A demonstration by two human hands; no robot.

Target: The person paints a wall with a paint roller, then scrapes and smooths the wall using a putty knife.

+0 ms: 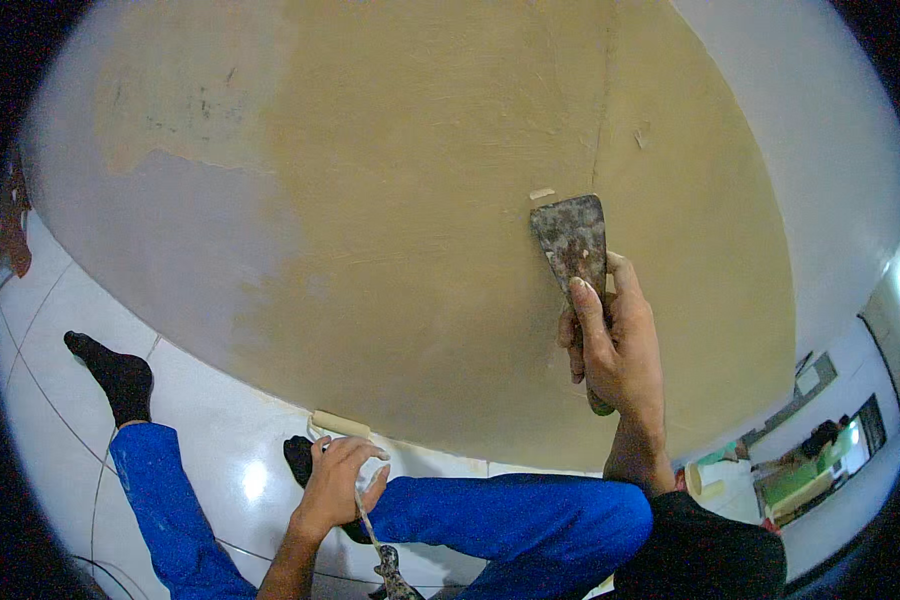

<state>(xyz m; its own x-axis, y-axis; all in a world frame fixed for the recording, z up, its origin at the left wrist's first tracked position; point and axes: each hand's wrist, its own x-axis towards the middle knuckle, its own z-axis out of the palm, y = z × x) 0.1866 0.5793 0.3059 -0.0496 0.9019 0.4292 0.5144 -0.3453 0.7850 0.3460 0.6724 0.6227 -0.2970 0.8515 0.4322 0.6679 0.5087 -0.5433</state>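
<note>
My right hand (621, 345) grips a putty knife (572, 236) with a stained, worn metal blade, held against or just off the tan-coated wall (420, 187). A small pale flake (541, 193) lies on the wall just above the blade's edge. Low in the middle, my left hand (343, 476) is beside a small cream paint roller (340, 424) near the foot of the wall. Its fingers are curved apart around a thin metal rod, which runs down to a stained handle (394, 571); whether they grip it cannot be told.
My legs in blue trousers (510, 510) are bent close to the wall, one black-socked foot (112, 371) out on the white tiled floor (52, 420). A cream roll-shaped thing (694, 480) lies at the lower right. Dark cables run across the floor at lower left.
</note>
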